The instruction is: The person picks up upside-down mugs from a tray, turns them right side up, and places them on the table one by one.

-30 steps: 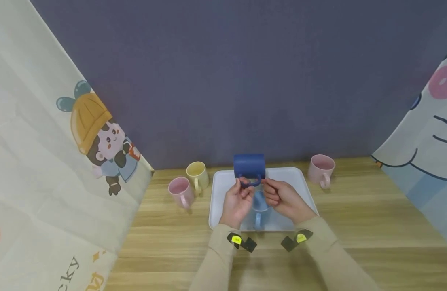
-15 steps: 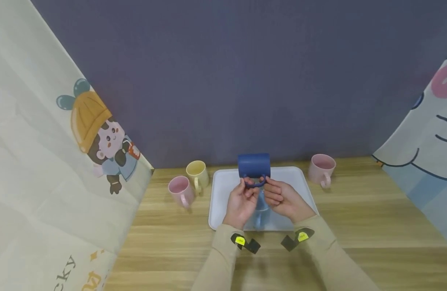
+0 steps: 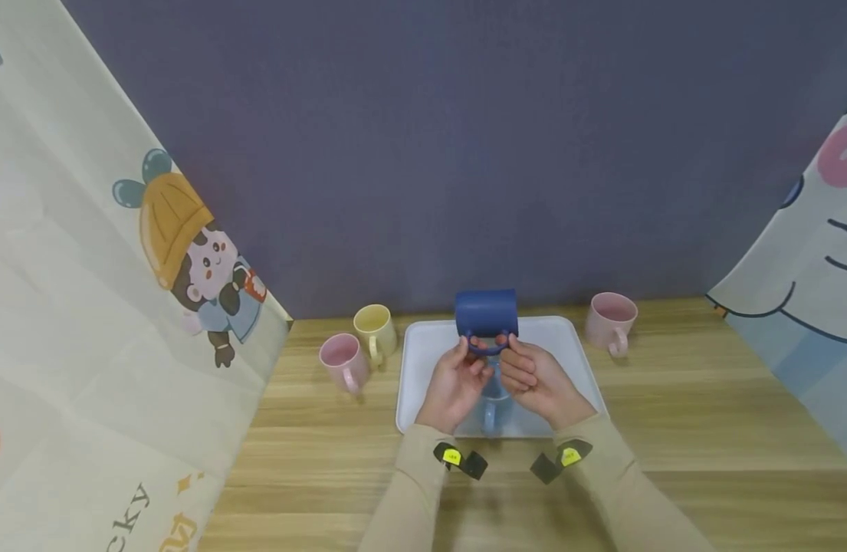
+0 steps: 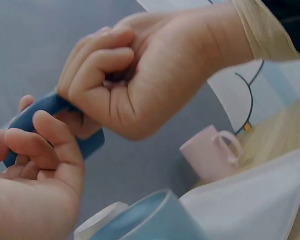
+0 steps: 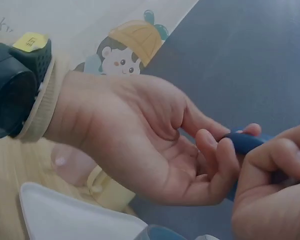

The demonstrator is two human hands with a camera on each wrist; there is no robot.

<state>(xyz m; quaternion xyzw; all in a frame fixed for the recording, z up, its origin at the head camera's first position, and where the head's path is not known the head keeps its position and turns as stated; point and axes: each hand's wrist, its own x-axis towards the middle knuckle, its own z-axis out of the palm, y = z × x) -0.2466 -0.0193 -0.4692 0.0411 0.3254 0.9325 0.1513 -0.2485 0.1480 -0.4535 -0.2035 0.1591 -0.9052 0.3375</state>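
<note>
In the head view a dark blue mug [image 3: 487,312] is held up on its side over the tray, handle toward me. My left hand [image 3: 454,389] pinches the left end of its handle, and my right hand [image 3: 542,381] pinches the right end. Both wrist views show fingers around the blue handle, with much of the mug hidden behind them. Below the hands a light blue mug [image 3: 494,389] stands on the white tray [image 3: 418,360], partly covered by the fingers. Behind it in the left wrist view shows a white rim [image 4: 96,223], mostly hidden.
Left of the tray stand a pink mug [image 3: 342,359] and a yellow mug [image 3: 376,331], close together. Another pink mug [image 3: 609,320] stands just right of the tray. A dark blue-grey partition [image 3: 423,153] rises behind the wooden table [image 3: 313,468], with printed curtains at both sides.
The dark blue mug and my left hand have shifted slightly to the right. My right hand has barely moved and keeps its pinch at the handle's right end.
</note>
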